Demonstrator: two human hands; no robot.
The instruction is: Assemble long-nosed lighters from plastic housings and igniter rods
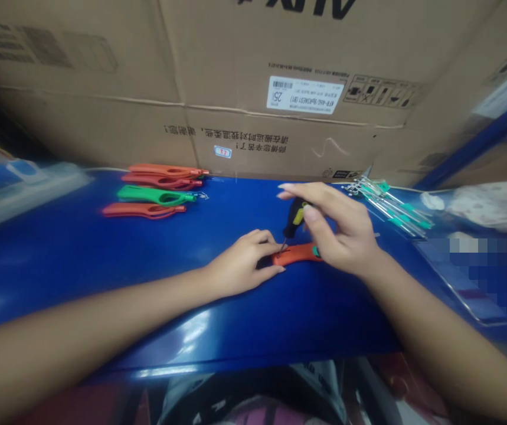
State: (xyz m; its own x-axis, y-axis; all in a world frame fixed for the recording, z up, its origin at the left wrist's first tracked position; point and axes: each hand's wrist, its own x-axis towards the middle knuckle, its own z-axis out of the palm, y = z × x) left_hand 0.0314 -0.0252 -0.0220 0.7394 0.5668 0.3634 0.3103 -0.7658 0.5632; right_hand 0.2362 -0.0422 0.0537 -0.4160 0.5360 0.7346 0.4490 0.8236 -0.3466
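Orange handle (295, 254) is lying flat on the blue table (169, 245). Left hand (239, 264) is bracing the handle's left end, thumb on the near side, fingers on the far side, tips nearly together and pinching it. Right hand (346, 230) is hovering above the handle, thumb and forefinger closing round a dark screwdriver (293, 224); its other fingers are not showing clearly. Shaft is leaning slightly, meeting the handle's left end beside the left fingertips.

Technique, my judgement: keeping the driver in line with its seat and pressing steadily while turning should be preventing slips. Left fingertips are sitting close to the tip; bracing a little farther off seems safer.

Containers: a cardboard box (226, 65) is standing beyond the handle, printing showing upside down, contents hidden. A pale plastic bag (496, 203) is lying right of the handle; cannot tell what it is holding. Metal rods (390, 203) are lying loose beyond the handle, rightward.
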